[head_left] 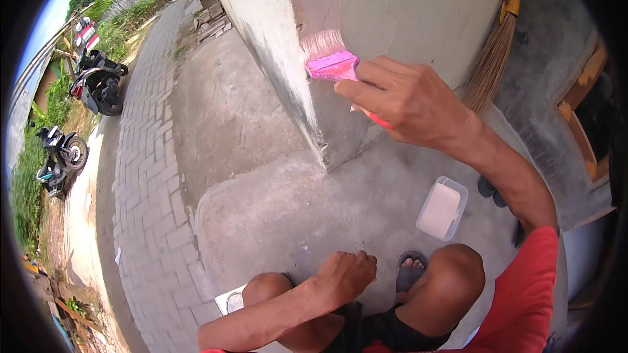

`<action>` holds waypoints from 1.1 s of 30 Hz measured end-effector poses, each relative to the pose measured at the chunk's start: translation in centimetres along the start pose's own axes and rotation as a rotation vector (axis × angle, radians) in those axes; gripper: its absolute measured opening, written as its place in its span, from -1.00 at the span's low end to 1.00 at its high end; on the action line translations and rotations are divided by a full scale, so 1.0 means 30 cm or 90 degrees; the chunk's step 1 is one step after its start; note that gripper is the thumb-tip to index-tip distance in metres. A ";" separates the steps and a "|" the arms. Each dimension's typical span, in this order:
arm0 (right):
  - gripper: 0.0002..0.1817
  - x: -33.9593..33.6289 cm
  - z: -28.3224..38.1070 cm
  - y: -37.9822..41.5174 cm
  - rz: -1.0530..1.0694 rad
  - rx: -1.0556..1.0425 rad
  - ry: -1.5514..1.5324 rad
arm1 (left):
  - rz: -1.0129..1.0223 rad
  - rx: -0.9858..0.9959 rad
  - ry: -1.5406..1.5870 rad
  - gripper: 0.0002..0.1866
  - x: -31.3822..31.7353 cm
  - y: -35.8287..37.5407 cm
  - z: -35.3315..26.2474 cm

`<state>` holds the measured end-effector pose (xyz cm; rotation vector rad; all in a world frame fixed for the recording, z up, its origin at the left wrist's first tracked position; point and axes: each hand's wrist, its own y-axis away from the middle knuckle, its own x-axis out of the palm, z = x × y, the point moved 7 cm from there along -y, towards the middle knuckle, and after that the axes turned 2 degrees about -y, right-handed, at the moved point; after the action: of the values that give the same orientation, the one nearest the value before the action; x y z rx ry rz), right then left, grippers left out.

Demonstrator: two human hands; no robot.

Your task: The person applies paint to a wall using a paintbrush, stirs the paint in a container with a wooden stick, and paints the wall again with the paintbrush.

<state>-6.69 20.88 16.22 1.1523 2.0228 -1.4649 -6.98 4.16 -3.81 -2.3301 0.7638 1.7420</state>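
My right hand is closed around a wide paintbrush with a bright pink, paint-smeared body and a red handle end showing below the fingers. Its pale bristles point up and lie against the wall, close to the corner edge. Grey, pinkish and whitish patches mark the wall there. Low in the view, my left hand is curled into a loose fist between my knees, with nothing visible in it. On the floor to the right sits a clear plastic tub of pale pinkish paint.
A straw broom leans by the wall at right. Dark sandals lie beyond the tub. A white square item shows partly behind my left knee. At left runs a paved path with parked motorbikes past it.
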 end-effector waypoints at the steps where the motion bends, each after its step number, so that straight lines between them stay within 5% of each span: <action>1: -0.74 -0.025 -0.024 0.006 -0.026 0.032 -0.124 | 0.008 -0.001 -0.005 -0.68 -0.001 0.000 -0.002; 3: -0.75 -0.065 -0.064 -0.013 -0.052 0.059 -0.247 | 0.011 -0.005 -0.011 -0.68 -0.004 0.000 -0.002; 5: -0.72 -0.088 -0.228 0.003 -0.233 0.384 -0.612 | 0.010 -0.004 -0.004 -0.67 -0.006 0.002 -0.006; 9: -0.62 -0.025 -0.362 0.012 -0.276 0.420 -0.782 | 0.045 -0.009 -0.031 -0.67 0.012 -0.006 -0.001; 15: -0.61 -0.124 -0.390 0.043 -0.332 0.395 -0.629 | 0.022 -0.027 -0.001 -0.67 -0.004 0.015 0.018; 18: -0.62 -0.176 -0.341 -0.028 -0.172 0.320 -0.578 | 0.026 -0.023 0.000 -0.68 0.000 0.011 0.018; 20: -0.67 -0.152 -0.304 -0.108 0.030 0.260 -0.366 | 0.006 -0.012 0.004 -0.68 0.000 0.002 0.016; 25: -0.76 -0.386 -0.267 -0.263 -0.155 0.100 -0.240 | 0.009 -0.013 0.004 -0.68 0.005 -0.015 0.029; 28: -0.72 -0.317 -0.274 -0.180 -0.178 -0.065 0.054 | 0.012 -0.007 -0.005 -0.67 0.006 -0.013 0.023; 31: -0.57 -0.146 -0.110 -0.082 -0.161 -0.070 0.085 | 0.005 0.001 -0.010 -0.66 0.001 -0.011 0.020; 33: -0.69 -0.025 -0.031 0.001 -0.065 -0.045 0.043 | 0.006 0.001 -0.003 -0.66 0.002 -0.007 0.017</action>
<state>-6.09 21.44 17.08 1.0975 2.1909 -1.4066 -7.29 4.53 -4.08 -2.3240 0.7761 1.7488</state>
